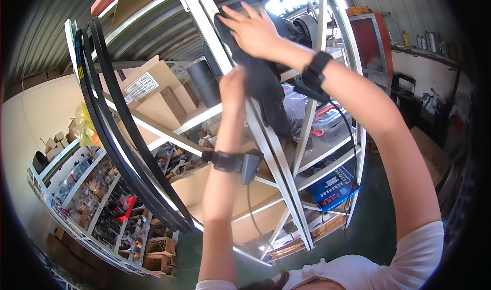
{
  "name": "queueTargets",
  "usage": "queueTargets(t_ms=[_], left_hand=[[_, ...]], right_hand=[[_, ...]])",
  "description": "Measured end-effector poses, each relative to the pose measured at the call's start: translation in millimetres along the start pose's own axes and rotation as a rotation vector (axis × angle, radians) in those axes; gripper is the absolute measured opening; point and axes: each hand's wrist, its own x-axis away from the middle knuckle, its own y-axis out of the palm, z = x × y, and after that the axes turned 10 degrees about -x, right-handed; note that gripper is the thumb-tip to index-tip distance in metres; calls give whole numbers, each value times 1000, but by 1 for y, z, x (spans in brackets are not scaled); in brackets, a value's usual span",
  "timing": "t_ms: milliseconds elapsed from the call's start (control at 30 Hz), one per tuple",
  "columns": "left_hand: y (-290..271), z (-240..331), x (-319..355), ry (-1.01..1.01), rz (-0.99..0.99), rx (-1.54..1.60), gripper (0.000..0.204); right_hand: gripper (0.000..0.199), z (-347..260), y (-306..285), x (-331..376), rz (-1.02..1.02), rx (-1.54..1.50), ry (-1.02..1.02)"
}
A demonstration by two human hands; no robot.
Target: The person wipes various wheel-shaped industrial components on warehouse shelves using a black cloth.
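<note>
A limp black cloth-like piece (258, 80) hangs against the white upright post (276, 159) of a metal shelf; its exact kind is unclear. My right hand (255, 32) lies over its upper part with fingers stretched and apart. Lower down, my left hand (234, 85) is closed in a fist at the cloth's left edge, slightly blurred. What that fist holds, if anything, is hidden. Both wrists wear dark straps with small boxes and cables.
Long black belts (110, 121) hang at the shelf's left end. Cardboard boxes (153, 93) and a black cylinder (203, 83) sit on the shelf. Clear plastic boxes (327, 119) and a blue box (332, 188) are at right. A lower rack (97, 203) holds many small parts.
</note>
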Motion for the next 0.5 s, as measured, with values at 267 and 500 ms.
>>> queueTargets(t_ms=[267, 500], left_hand=[[10, 3, 10, 80, 12, 58, 25], [-15, -27, 48, 114, 142, -215, 18]], right_hand=[[45, 5, -4, -9, -94, 20, 21], [45, -7, 0, 35, 52, -34, -78]])
